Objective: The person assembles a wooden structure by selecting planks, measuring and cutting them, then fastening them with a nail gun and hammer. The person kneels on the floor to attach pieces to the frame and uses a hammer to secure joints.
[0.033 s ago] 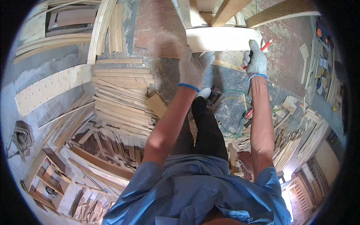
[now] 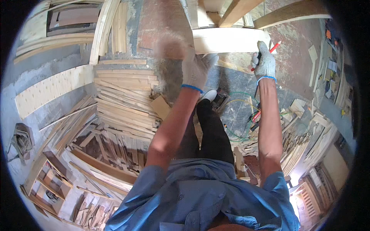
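Observation:
A pale wooden board (image 2: 231,40) lies crosswise at the far end of my reach, against a wooden frame. My left hand (image 2: 196,68), in a whitish knitted glove with a blue cuff, is at the board's left end. Its fingers are up along that end and its thumb shows by the near edge; some fingertips are smeared. My right hand (image 2: 265,63), gloved alike, is at the right end with a finger up against the board. A red pencil (image 2: 275,47) passes through its curled fingers, its tip pointing up and right.
Brown and pale beams (image 2: 239,13) of the frame rise behind the board. A blurred brownish shape (image 2: 169,45) is left of my left hand; its kind is unclear. Stacked wood strips (image 2: 125,104) lie to the left. A green hose (image 2: 235,134) curls on the floor near my foot.
The board and my right hand have shifted very slightly to the right. My left hand has dropped slightly back, its thumb a little farther left.

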A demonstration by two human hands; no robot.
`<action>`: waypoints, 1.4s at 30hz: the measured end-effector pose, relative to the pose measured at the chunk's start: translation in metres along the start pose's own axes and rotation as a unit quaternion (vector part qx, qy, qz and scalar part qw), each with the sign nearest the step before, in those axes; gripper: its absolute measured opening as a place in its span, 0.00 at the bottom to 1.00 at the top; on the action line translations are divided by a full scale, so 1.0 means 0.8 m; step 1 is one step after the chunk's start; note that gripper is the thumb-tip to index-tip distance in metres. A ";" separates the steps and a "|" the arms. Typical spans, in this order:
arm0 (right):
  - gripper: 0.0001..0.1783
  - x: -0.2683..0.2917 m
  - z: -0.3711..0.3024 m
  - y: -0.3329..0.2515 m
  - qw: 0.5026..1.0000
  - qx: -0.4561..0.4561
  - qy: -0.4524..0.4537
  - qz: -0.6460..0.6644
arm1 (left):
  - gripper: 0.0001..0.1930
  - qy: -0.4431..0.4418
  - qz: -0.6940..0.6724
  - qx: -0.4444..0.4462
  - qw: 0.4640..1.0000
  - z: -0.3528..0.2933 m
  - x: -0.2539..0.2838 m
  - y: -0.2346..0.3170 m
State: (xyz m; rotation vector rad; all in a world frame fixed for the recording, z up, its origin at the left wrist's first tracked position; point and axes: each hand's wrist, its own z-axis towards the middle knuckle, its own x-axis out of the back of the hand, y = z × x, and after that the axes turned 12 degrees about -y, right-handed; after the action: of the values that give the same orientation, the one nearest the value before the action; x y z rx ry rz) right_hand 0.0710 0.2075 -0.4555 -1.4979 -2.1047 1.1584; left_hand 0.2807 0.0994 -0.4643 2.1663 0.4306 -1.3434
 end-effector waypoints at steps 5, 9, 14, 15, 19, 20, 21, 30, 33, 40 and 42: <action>0.13 -0.007 -0.001 -0.001 1.000 -0.014 -0.010 0.012 | 0.18 -0.022 0.082 -0.016 0.996 0.026 0.002 0.029; 0.13 -0.005 -0.002 0.001 0.999 0.000 -0.032 0.015 | 0.15 -0.052 0.125 -0.031 0.990 0.042 0.003 0.031; 0.13 -0.014 -0.006 -0.004 1.000 -0.008 -0.001 0.000 | 0.14 -0.062 0.296 -0.025 0.953 0.050 0.009 0.041; 0.14 -0.016 -0.007 -0.005 1.000 -0.009 0.006 -0.004 | 0.14 -0.077 0.406 -0.054 0.909 0.049 0.013 0.043; 0.15 -0.020 -0.003 -0.002 0.999 -0.012 0.030 -0.009 | 0.13 -0.030 0.365 0.026 0.930 0.055 0.015 0.048; 0.15 -0.021 -0.002 -0.001 0.999 -0.011 0.031 -0.008 | 0.13 -0.033 0.362 0.016 0.932 0.058 0.016 0.047; 0.15 -0.022 -0.003 -0.002 1.000 -0.012 0.029 -0.002 | 0.12 -0.035 0.358 0.006 0.933 0.060 0.020 0.045; 0.14 -0.014 0.005 -0.007 0.999 -0.031 0.027 -0.032 | 0.10 -0.074 0.582 -0.028 0.810 0.068 0.038 0.048; 0.16 -0.021 0.011 -0.008 0.997 -0.049 0.059 -0.028 | 0.10 -0.064 0.602 -0.015 0.796 0.071 0.033 0.052; 0.17 -0.032 0.000 -0.023 0.996 -0.059 0.047 -0.050 | 0.12 -0.066 0.636 -0.012 0.769 0.067 0.021 0.060; 0.20 -0.036 -0.003 -0.032 0.995 -0.066 0.039 -0.059 | 0.12 -0.046 0.556 0.030 0.829 0.079 0.046 0.064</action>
State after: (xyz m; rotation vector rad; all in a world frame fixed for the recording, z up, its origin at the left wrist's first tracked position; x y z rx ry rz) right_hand 0.0682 0.1797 -0.4291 -1.4287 -2.2206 0.9211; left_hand 0.2788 0.0195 -0.5046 1.8047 -0.8322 -0.7370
